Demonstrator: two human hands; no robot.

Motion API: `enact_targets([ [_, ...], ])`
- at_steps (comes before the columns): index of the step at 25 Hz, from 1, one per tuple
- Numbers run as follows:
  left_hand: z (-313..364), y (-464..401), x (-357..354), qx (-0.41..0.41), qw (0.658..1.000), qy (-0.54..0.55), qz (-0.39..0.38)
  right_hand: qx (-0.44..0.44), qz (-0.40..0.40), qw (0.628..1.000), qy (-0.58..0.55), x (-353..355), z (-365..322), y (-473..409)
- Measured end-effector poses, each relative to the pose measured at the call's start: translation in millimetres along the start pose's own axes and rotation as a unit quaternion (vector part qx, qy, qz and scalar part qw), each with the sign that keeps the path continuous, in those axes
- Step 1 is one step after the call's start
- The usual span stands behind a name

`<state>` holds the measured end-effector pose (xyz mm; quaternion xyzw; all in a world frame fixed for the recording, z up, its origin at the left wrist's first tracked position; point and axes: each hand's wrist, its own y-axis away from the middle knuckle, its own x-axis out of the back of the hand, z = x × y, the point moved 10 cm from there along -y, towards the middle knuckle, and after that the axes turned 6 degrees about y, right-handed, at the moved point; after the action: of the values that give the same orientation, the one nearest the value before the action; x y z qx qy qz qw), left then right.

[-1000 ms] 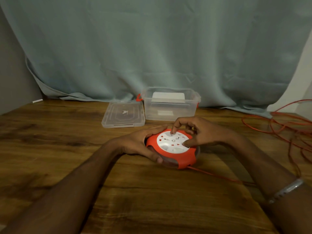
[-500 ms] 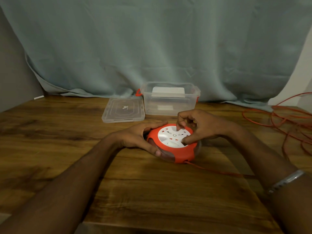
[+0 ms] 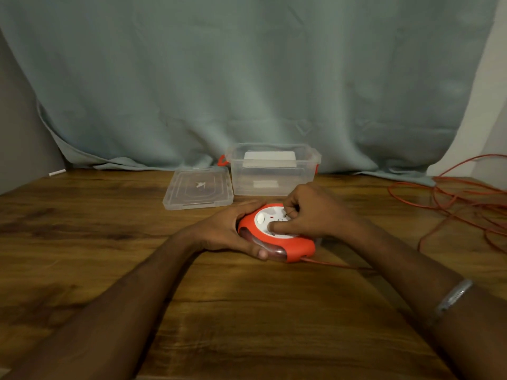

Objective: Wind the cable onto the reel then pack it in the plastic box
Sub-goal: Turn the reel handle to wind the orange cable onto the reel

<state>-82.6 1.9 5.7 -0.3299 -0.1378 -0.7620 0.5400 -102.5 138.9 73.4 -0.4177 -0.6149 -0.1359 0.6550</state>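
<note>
**A:** Starting from the left, what lay on the bench [image 3: 82,242]?

**B:** Far back, a clear lid [image 3: 198,190] lay flat, and just to its right stood the plastic box [image 3: 273,171], open-topped, with a red latch showing at each end. A grey-green curtain [image 3: 247,78] hung behind both.

**A:** And the reel?

**B:** The reel [image 3: 277,237] sat on the bench nearer than the box, an orange shell with a white socket face on top. It lay between the two hands, each grip on it.

**A:** How was the left hand placed?

**B:** The left hand [image 3: 227,231] cupped the reel's left side, its grip curled round the rim, thumb along the near edge and fingers round the far edge.

**A:** The right?

**B:** The right hand [image 3: 310,212] came over the top from the right, fingers bent down onto the white face, the grip closed on something there. I could not tell exactly which part it pinched. A silver bangle [image 3: 454,296] sat on that wrist.

**A:** Where was the cable?

**B:** The cable [image 3: 450,198], thin and orange, left the reel's near right corner, ran right along the bench and lay in loose loops at the far right, well apart from both hands.
</note>
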Motion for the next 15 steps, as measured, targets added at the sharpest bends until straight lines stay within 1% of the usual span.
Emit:
enact_targets([
  [2, -1.8, -0.8, 0.5, 0.001, 1.0, 0.005, -0.002, -0.004, 0.019, 1.0, 0.008, 5.5, -0.7, -0.8],
  [4, -2.3, 0.2, -1.0, 0.008, 1.0, 0.01, -0.01, 0.011, 0.022, 1.0, 0.002, 7.8, 2.0, -2.0],
  [6, -4.5, -0.2, -2.4, 0.017, 1.0, 0.005, -0.019, 0.04, -0.029, 0.997, -0.054, 0.5, 6.6, -2.7],
  [8, -8.9, -1.3, -3.6, 0.023, 0.999, 0.006, -0.032, 0.065, -0.102, 0.985, -0.119, -14.1, 8.6, -1.1],
  [10, -10.5, -2.0, -4.7, 0.031, 0.998, 0.007, -0.045, 0.071, -0.147, 0.973, -0.162, -22.4, 13.2, -0.1],
  [12, -10.6, -2.5, -5.6, 0.035, 0.998, -0.001, -0.05, 0.076, -0.161, 0.965, -0.19, -23.8, 16.8, -1.0],
  [15, -11.8, -3.0, -6.9, 0.043, 0.998, -0.003, -0.051, 0.088, -0.152, 0.963, -0.202, -20.7, 21.3, -1.7],
])
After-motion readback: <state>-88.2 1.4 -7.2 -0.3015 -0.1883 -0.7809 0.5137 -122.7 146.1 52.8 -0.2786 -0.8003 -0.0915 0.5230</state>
